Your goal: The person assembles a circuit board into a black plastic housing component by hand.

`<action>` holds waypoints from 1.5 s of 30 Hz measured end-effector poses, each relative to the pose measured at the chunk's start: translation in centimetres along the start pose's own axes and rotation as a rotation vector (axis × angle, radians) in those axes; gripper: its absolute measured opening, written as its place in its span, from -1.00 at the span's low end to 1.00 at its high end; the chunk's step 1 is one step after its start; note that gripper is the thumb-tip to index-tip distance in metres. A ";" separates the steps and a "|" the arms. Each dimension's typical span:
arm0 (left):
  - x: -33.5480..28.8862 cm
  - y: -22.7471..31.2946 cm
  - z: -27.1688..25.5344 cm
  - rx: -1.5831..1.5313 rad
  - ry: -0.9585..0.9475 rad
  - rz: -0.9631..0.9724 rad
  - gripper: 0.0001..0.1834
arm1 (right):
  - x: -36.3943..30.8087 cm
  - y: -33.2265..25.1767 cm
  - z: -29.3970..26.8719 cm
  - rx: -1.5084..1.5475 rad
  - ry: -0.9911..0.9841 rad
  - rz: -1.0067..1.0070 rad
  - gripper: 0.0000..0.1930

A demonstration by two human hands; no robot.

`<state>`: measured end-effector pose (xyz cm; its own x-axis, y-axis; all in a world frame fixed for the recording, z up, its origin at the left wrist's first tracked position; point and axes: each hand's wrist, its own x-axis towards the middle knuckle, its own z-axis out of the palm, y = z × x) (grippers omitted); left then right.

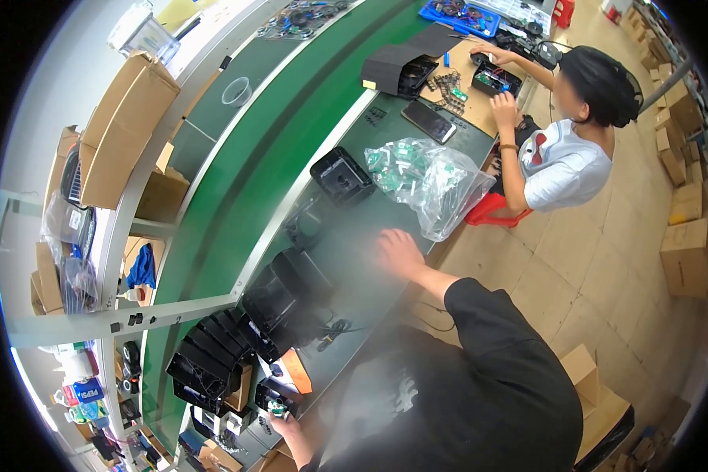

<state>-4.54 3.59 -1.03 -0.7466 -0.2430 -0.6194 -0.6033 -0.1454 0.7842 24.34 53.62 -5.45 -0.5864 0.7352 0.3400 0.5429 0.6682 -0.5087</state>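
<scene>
My left hand is low on the bench, its fingers closed on a small green circuit board beside a black plastic housing. My right hand lies over the grey bench top with nothing visible in it. Its fingers are extended, and a hazy patch blurs their tips. Nearest to that hand is a clear plastic bag full of green circuit boards. Between my hands, a thin black cable lies coiled on the bench. An orange piece rests near my left hand.
A row of black plastic housings lines the green conveyor belt. Further along are another black housing and a phone. A co-worker handles an open black box at far right. A metal post crosses the belt.
</scene>
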 end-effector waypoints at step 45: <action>1.4 -0.8 -1.1 -0.072 -0.015 0.021 -0.66 | 0.3 -0.4 0.5 0.035 -0.127 0.125 -0.70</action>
<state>-4.81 2.28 -2.46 -0.7633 -0.2325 -0.6027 -0.5660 -0.2092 0.7974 23.68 53.49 -5.54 -0.5880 0.7907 0.1702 0.5968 0.5662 -0.5685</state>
